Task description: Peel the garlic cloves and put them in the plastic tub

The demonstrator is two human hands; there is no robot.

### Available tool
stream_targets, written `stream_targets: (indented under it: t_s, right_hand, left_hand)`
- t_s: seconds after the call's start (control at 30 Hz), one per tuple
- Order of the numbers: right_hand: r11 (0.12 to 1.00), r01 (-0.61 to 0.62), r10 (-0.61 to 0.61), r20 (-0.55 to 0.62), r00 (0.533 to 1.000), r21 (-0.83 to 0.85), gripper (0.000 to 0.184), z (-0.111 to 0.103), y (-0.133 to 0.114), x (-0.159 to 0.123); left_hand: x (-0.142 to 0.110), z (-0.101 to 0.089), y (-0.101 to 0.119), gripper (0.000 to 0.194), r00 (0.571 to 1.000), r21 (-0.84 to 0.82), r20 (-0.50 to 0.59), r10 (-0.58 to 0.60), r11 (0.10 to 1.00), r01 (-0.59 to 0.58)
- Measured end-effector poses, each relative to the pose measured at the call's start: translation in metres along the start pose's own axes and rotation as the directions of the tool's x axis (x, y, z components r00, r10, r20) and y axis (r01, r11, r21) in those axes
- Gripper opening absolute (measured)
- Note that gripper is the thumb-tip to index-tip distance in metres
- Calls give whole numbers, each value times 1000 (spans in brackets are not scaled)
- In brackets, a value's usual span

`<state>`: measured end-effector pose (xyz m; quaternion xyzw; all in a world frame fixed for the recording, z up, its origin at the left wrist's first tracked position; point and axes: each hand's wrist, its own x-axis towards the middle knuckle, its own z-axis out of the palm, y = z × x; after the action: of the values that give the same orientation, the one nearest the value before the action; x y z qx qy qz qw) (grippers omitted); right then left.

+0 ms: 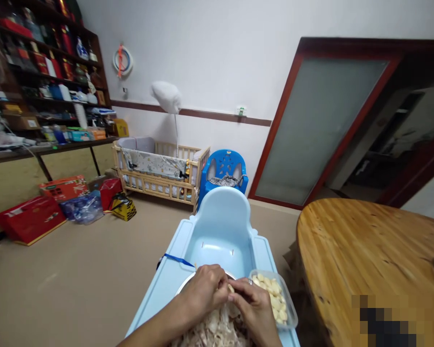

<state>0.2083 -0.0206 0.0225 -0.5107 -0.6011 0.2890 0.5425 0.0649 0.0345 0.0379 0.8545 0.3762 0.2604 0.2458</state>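
Note:
My left hand (208,286) and my right hand (255,303) meet with bent fingers over a round metal bowl (183,283). Between their fingertips is a small pale garlic clove (231,288), mostly covered by the fingers. Dry, papery garlic skins (217,331) fill the bowl beneath my hands. Just right of my right hand stands a clear plastic tub (293,315) holding several peeled garlic cloves (276,290). Both bowl and tub rest on a light blue plastic child's chair with a tray (150,299).
A wooden table (365,241) stands close on the right. Beyond the light blue chair are a blue plastic chair (224,166) and a wooden crib (159,188). Red bags (32,219) lie on the floor at left, below bottle shelves (54,53). A sliding door (318,130) is behind.

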Motion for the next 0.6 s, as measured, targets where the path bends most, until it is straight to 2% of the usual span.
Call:
stream_targets:
  t_s: [0.2, 0.43, 0.53, 0.6]
  right_hand:
    - [978, -122, 114, 53, 992, 168, 13, 4, -2, -8]
    - [885, -279, 306, -14, 952, 373, 15, 2, 1, -13]
    - [835, -303, 359, -36, 933, 460, 15, 0, 6, -14]
    - [851, -273, 327, -46, 944, 449, 14, -1, 5, -15]
  left_hand:
    - [-9, 1, -6, 14, 998, -85, 56, -9, 996, 14]
    - [-11, -1, -8, 17, 998, -134, 51, -41, 990, 48]
    - [-11, -4, -7, 18, 995, -106, 80, -56, 992, 64]
    - [-12, -7, -6, 18, 989, -100, 149, -10, 995, 25]
